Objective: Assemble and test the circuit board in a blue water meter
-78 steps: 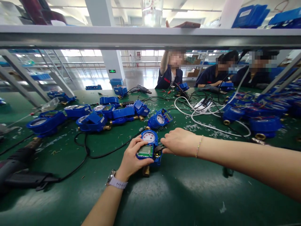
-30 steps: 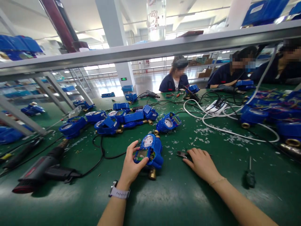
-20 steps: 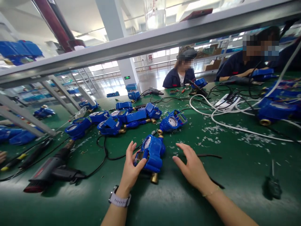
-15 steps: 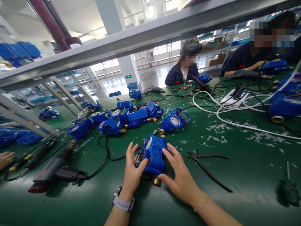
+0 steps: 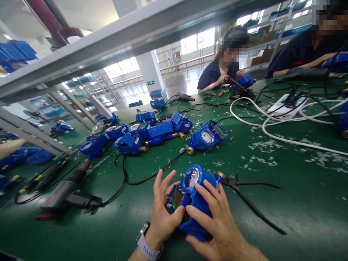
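A blue water meter (image 5: pixel 199 195) with a round dial and a brass end sits low in front of me, turned at an angle. My left hand (image 5: pixel 165 214) grips its left side, the thumb on the edge of a small circuit board (image 5: pixel 177 196) with a display. Over the blue housing lie the fingers of my right hand (image 5: pixel 217 217), its thumb lower down near the front edge. Black cutting pliers (image 5: pixel 244 194) rest just right of the meter, their jaws close to its brass fitting. Another open water meter (image 5: pixel 207 137) stands farther back.
Several blue meters (image 5: pixel 127 142) cluster at back left. A heat gun (image 5: pixel 66 195) lies left with its black cable. White cable (image 5: pixel 290 139) and a power strip (image 5: pixel 286 106) are at right. Two co-workers sit across the green table (image 5: pixel 130 232), scattered with clear scraps. A shelf beam (image 5: pixel 108 47) crosses above.
The held meter has turned, its brass end now pointing right, and come nearer. My right hand has moved onto the housing. The view has shifted; a co-worker's hands now work at a blue meter.
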A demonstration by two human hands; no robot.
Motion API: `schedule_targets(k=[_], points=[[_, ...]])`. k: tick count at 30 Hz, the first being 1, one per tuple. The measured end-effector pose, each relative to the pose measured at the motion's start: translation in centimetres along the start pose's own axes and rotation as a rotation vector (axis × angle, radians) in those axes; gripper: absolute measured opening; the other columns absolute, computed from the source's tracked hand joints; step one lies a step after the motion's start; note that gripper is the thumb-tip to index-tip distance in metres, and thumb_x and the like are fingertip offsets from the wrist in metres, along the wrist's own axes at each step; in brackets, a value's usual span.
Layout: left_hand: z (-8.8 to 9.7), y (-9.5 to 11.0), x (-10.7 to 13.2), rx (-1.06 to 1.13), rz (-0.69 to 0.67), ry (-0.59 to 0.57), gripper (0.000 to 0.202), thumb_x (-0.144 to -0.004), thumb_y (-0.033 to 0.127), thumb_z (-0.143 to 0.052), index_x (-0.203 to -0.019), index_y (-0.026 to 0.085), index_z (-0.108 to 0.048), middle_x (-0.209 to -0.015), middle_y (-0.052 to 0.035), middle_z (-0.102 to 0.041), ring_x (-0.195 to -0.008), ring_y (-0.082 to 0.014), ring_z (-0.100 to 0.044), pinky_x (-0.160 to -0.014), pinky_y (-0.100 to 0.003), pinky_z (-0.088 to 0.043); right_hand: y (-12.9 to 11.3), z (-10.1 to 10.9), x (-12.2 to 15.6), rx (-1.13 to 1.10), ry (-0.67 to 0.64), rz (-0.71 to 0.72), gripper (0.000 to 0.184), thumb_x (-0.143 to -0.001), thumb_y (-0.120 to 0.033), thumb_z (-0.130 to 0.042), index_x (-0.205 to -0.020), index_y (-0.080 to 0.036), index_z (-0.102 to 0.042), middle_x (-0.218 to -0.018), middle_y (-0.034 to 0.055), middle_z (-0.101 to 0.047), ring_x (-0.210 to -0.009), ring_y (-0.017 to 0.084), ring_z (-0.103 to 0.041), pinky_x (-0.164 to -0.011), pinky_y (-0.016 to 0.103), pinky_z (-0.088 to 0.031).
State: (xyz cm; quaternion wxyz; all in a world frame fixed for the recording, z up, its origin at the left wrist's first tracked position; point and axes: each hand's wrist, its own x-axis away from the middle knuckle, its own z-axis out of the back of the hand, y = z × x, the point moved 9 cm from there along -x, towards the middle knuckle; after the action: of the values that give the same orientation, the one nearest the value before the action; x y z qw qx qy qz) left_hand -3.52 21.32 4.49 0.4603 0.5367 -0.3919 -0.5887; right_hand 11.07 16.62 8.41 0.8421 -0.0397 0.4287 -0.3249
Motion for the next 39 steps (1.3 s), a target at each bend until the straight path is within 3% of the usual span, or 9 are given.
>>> schedule_targets(k=[3,9,13,19,26,31,35,39], points=[[0.0,-0.2,0.1,0.052,0.010,0.000,0.095,-0.078,0.052,-0.069,-0.149,0.033,-0.008,-0.148,-0.0147,-0.039,-0.121,-0.0295,-0.056,-0.103,-0.048,-0.047,-0.1,-0.1,0.0,0.013,0.039,0.010,0.042,-0.083,-0.023,-0.059,-0.124,-0.023,-0.048,-0.147,0.0144,-0.028,-0.136,0.040,-0.025,-0.102,0.074,-0.016],[-0.1,0.3,0.3,0.039,-0.061,0.003,0.092,-0.079,0.053,-0.068,-0.148,0.035,-0.011,-0.146,-0.0134,-0.042,-0.120,-0.0296,-0.057,-0.100,-0.045,-0.050,-0.1,-0.6,0.7,0.101,0.050,0.103,0.038,-0.085,-0.032,-0.062,-0.121,-0.025,-0.051,-0.148,0.0154,-0.025,-0.139,0.038,-0.020,-0.106,0.070,-0.005],[-0.1,0.9,0.4,0.012,-0.120,0.015,0.088,-0.080,0.054,-0.067,-0.148,0.035,-0.014,-0.143,-0.0135,-0.045,-0.117,-0.0298,-0.059,-0.096,-0.044,-0.053,0.0,-0.7,1.1,0.177,0.066,0.140,0.040,-0.082,-0.038,-0.069,-0.117,-0.027,-0.054,-0.143,0.0154,-0.031,-0.140,0.037,-0.019,-0.109,0.066,-0.002],[0.1,0.7,0.6,-0.046,-0.138,-0.015,0.091,-0.081,0.050,-0.066,-0.149,0.032,-0.009,-0.135,-0.0136,-0.049,-0.121,-0.0304,-0.057,-0.099,-0.043,-0.051,0.4,-0.6,1.1,0.183,0.088,0.084,0.045,-0.079,-0.011,-0.069,-0.116,-0.033,-0.056,-0.139,0.0079,-0.037,-0.139,0.030,-0.024,-0.112,0.064,-0.007],[-0.1,1.5,0.5,-0.097,-0.181,-0.002,0.085,-0.084,0.055,-0.061,-0.149,0.030,-0.011,-0.106,-0.0057,-0.061,-0.117,-0.0273,-0.059,-0.103,-0.043,-0.046,0.4,-0.1,0.9,0.105,0.178,-0.028,0.038,-0.081,-0.008,-0.064,-0.108,-0.034,-0.059,-0.139,0.0028,-0.038,-0.137,0.027,-0.029,-0.112,0.064,-0.010],[-0.3,1.5,0.4,-0.133,-0.181,-0.021,0.080,-0.084,0.055,-0.059,-0.147,0.033,-0.015,-0.101,-0.0030,-0.061,-0.117,-0.0272,-0.059,-0.104,-0.044,-0.043,0.4,-0.4,0.9,0.095,0.188,-0.028,0.035,-0.081,-0.008,-0.067,-0.106,-0.032,-0.059,-0.139,0.0029,-0.039,-0.137,0.028,-0.029,-0.112,0.065,-0.010],[-0.2,1.4,0.5,-0.145,-0.136,-0.015,0.077,-0.083,0.044,-0.061,-0.145,0.032,-0.017,-0.103,-0.0036,-0.060,-0.118,-0.0289,-0.058,-0.106,-0.047,-0.040,0.4,-0.2,0.8,0.076,0.176,-0.011,0.027,-0.085,-0.011,-0.062,-0.105,-0.029,-0.058,-0.139,0.0053,-0.038,-0.137,0.029,-0.028,-0.112,0.064,-0.009],[-0.4,1.4,0.3,-0.133,-0.104,-0.033,0.081,-0.077,0.023,-0.061,-0.144,0.031,-0.017,-0.104,-0.0031,-0.060,-0.119,-0.0278,-0.056,-0.108,-0.049,-0.037,0.4,-0.5,1.0,0.087,0.100,0.025,0.016,-0.095,-0.029,-0.053,-0.111,-0.025,-0.056,-0.140,0.0129,-0.036,-0.138,0.035,-0.024,-0.108,0.070,-0.010]])
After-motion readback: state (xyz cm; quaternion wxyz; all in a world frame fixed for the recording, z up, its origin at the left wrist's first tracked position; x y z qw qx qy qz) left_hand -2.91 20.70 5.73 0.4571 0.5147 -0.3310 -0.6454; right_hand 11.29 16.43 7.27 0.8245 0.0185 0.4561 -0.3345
